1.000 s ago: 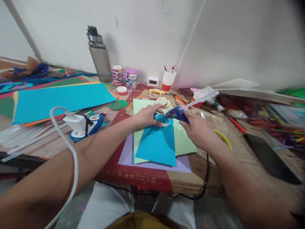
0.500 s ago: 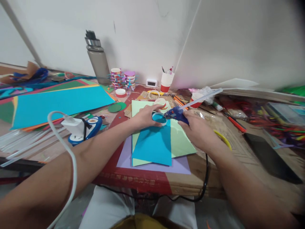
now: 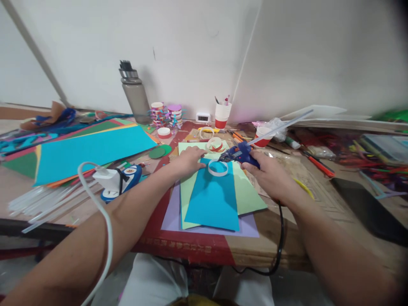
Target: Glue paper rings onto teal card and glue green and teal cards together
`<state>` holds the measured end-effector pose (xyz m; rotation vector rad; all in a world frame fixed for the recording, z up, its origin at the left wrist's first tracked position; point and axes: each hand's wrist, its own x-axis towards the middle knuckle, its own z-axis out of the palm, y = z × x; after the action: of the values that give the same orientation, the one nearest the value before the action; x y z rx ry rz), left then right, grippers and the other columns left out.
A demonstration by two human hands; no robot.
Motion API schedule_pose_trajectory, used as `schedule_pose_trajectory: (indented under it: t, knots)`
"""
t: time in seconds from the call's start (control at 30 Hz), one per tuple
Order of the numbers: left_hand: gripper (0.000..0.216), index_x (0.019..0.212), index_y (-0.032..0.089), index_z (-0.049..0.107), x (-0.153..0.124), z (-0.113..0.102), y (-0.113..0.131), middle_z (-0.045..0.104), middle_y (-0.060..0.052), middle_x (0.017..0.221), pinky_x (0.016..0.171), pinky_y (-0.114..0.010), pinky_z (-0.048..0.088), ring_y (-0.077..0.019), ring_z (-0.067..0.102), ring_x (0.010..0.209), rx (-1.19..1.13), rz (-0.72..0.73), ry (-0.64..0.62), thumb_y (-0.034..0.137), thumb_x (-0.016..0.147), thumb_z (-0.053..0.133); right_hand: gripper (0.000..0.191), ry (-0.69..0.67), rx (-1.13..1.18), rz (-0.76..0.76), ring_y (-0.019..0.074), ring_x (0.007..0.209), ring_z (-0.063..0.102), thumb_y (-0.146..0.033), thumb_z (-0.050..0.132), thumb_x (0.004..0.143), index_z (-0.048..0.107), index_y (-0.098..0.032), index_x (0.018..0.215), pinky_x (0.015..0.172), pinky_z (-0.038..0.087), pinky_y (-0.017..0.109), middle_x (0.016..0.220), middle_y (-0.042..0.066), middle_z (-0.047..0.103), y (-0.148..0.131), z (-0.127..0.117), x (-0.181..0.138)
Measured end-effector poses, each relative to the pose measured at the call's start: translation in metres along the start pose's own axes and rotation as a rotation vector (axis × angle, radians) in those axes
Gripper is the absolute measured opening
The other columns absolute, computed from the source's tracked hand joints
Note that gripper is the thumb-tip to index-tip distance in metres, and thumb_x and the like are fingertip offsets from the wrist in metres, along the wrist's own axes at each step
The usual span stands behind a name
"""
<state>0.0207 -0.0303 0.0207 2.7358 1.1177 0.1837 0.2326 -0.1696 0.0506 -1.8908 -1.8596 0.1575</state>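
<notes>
A blue hot glue gun with a long clear glue stick out of its back is gripped in my right hand. Its nozzle points left, at the far rim of a white paper ring. That ring lies on a blue paper sheet. My left hand rests by the sheet's upper left edge, fingers stretched out and apart from the ring. Under the blue sheet are light green paper and purple paper. More cut cup rings sit just behind.
Left are large coloured sheets, a blue power strip and clear glue sticks. A grey bottle, decorated cups, a small clock and a pen cup stand behind. A black phone lies right.
My left hand has let go of the white paper ring and moved left, leaving it on the blue sheet. The glue gun stays close to the ring's far rim.
</notes>
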Motion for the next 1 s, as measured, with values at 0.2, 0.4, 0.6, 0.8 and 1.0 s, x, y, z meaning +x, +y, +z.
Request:
schedule_pose_trajectory:
  t: [0.2,0.4,0.6,0.8,1.0]
  knots:
    - [0.04,0.115,0.018,0.058,-0.002,-0.005,0.0,0.059,-0.011,0.105,0.083,-0.035,0.044,-0.0273,0.054,0.101,0.089,-0.075,-0.08,0.036,0.08,0.058,0.038,-0.009,0.21,0.052,0.0251,0.103,0.06,-0.035,0.049,0.085,0.059,-0.016,0.117,0.087,0.045,0.037,0.115,0.011,0.065,0.006,0.001,0.004]
    - [0.029,0.109,0.019,0.06,0.002,-0.006,-0.003,0.059,-0.01,0.108,0.085,-0.031,0.042,-0.0236,0.053,0.104,0.021,-0.132,-0.06,0.031,0.082,0.055,0.037,-0.053,0.342,0.111,0.024,0.103,0.06,-0.034,0.049,0.084,0.061,-0.016,0.115,0.089,0.045,0.035,0.115,0.009,0.065,0.003,0.002,0.006]
    - [0.011,0.085,0.015,0.065,0.012,0.0,0.002,0.066,-0.008,0.091,0.067,-0.025,0.041,-0.0193,0.059,0.084,-0.044,-0.202,0.017,0.016,0.076,0.058,0.042,-0.049,0.339,0.152,0.0261,0.11,0.057,-0.033,0.052,0.082,0.059,-0.013,0.118,0.093,0.042,0.037,0.122,0.012,0.061,0.004,0.004,0.01]
    - [0.011,0.066,0.016,0.059,0.011,-0.005,-0.002,0.064,-0.004,0.073,0.059,-0.025,0.036,-0.0174,0.057,0.071,-0.192,-0.2,0.093,0.01,0.072,0.053,0.034,-0.006,0.398,0.121,0.0242,0.099,0.06,-0.033,0.052,0.081,0.063,-0.016,0.108,0.085,0.045,0.035,0.109,0.009,0.067,0.005,0.005,0.01]
    - [0.008,0.073,0.018,0.049,0.003,-0.013,-0.005,0.05,0.005,0.053,0.048,-0.021,0.038,-0.0116,0.051,0.049,-0.821,-0.378,0.359,0.021,0.078,0.055,0.028,0.05,0.451,0.003,0.0224,0.086,0.06,-0.034,0.048,0.085,0.063,-0.02,0.104,0.076,0.046,0.034,0.095,0.005,0.068,0.005,0.002,0.008]
